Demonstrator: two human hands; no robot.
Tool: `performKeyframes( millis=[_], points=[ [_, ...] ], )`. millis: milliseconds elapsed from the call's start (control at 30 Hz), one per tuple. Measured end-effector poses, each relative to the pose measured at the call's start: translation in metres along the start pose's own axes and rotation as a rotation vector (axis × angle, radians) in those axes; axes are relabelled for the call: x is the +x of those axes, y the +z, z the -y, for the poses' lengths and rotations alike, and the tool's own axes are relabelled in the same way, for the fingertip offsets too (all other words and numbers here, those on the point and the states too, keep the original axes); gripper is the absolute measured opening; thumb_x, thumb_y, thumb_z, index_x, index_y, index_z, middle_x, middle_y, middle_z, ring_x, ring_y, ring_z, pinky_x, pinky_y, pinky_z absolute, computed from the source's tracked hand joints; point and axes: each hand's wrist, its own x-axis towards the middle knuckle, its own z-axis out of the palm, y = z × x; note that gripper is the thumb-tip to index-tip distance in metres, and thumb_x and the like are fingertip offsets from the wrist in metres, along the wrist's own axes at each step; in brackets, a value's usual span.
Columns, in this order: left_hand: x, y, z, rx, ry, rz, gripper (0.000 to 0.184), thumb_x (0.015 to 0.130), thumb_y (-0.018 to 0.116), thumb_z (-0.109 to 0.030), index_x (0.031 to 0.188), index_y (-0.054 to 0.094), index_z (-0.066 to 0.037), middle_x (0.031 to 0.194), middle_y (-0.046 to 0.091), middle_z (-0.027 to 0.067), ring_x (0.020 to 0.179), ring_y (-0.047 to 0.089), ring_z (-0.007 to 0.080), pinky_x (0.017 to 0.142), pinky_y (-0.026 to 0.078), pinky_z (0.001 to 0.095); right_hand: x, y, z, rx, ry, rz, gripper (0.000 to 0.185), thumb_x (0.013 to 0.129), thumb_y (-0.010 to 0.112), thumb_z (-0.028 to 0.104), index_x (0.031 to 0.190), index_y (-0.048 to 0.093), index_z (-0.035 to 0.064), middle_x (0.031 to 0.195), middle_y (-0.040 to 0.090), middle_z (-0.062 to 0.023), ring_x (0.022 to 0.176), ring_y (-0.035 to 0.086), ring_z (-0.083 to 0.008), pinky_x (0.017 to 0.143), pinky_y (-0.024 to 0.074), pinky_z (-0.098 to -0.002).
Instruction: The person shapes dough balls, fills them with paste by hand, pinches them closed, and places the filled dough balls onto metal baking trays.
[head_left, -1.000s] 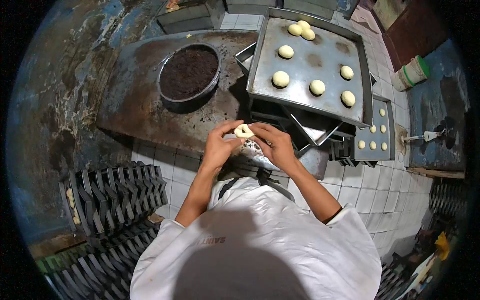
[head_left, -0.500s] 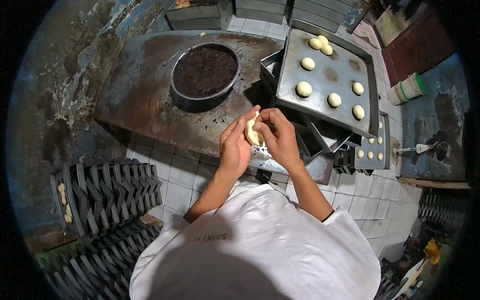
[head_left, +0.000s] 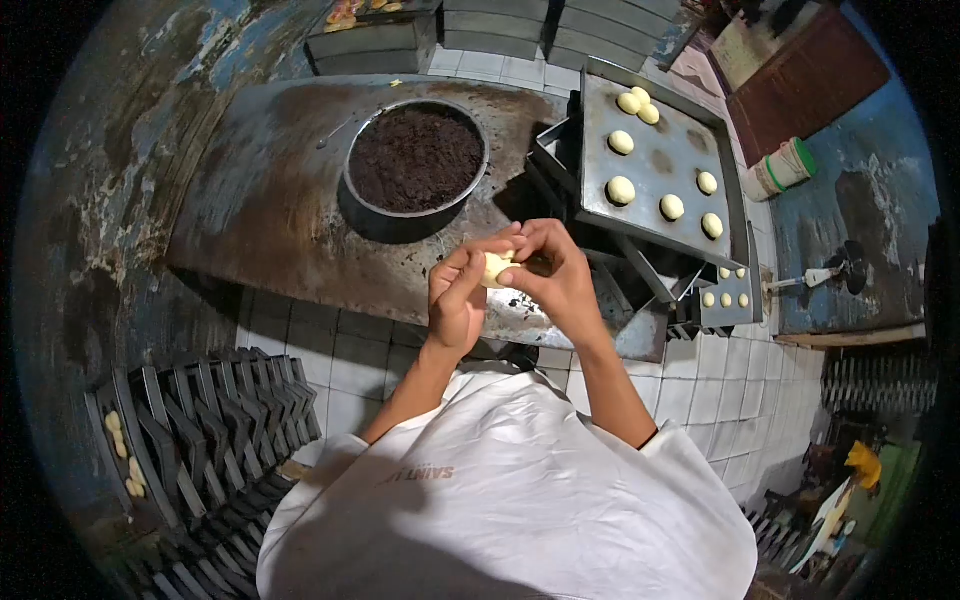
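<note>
A piece of pale yellow dough (head_left: 495, 271) sits between my two hands above the front part of the metal table. My left hand (head_left: 457, 295) cups it from the left, thumb and fingers closed around it. From the other side my right hand (head_left: 558, 272) pinches the dough's edge between thumb and fingers. What is inside the dough cannot be seen. Just beyond my hands stands a round metal bowl (head_left: 487, 165) of dark, crumbly filling (head_left: 415, 158). To the right, a baking tray (head_left: 655, 165) carries several round dough balls (head_left: 672, 207), some touching each other.
The worn metal table (head_left: 260, 190) has dark crumbs near its front edge. More trays are stacked beneath the upper one, and a lower tray (head_left: 725, 315) holds small dough pieces. Racked trays (head_left: 215, 430) stand at the lower left. A bucket (head_left: 787, 168) is at the right.
The dough looked long and folded open before; now it is more compact and rounded, with my fingers drawn closer around it. The whole view has shifted slightly.
</note>
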Motion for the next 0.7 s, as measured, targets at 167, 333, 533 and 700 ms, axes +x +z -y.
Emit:
performKeyframes(
  millis=[167,333,533,700],
  points=[
    [0.006,-0.002,-0.027,0.117,0.042,0.296,0.032,0.099,0.054,-0.012,0.125,0.065,0.003,0.144,0.056,0.0209,0.143,0.043,0.0300,0.120,0.029,0.0424,0.002,0.020,0.025,0.131,0.176,0.043,0.033,0.078,0.084,0.005,0.105,0.066,0.0000,0.103,0.065,-0.0047,0.097,0.061,-0.0124,0.085,0.0504,-0.0293],
    [-0.001,-0.019,-0.027,-0.140,-0.232,-0.159,0.034,0.101,0.055,-0.013,0.132,0.057,0.001,0.133,0.062,0.0174,0.126,0.058,0.0230,0.107,0.045,0.0330,-0.011,0.054,0.006,-0.021,0.072,-0.187,0.029,0.082,0.081,0.008,0.107,0.070,-0.0013,0.100,0.069,-0.0092,0.090,0.065,-0.0148,0.079,0.0522,-0.0292],
    [-0.007,-0.030,-0.036,-0.108,-0.212,-0.317,0.029,0.104,0.055,-0.015,0.127,0.060,0.000,0.129,0.064,0.0154,0.117,0.062,0.0216,0.099,0.051,0.0329,-0.018,0.077,0.001,-0.660,-0.211,-0.160,0.037,0.079,0.076,0.004,0.115,0.073,0.0078,0.086,0.063,-0.0116,0.079,0.064,-0.0322,0.073,0.0521,-0.0381],
    [-0.014,-0.035,-0.051,0.066,-0.041,-0.032,0.030,0.101,0.054,-0.016,0.121,0.067,0.002,0.141,0.058,0.0174,0.131,0.053,0.0241,0.111,0.040,0.0378,-0.002,0.081,0.015,-0.525,-0.168,-0.250,0.022,0.076,0.080,0.006,0.097,0.074,0.0014,0.087,0.063,-0.0061,0.084,0.064,-0.0201,0.080,0.0512,-0.0324]
  ],
)
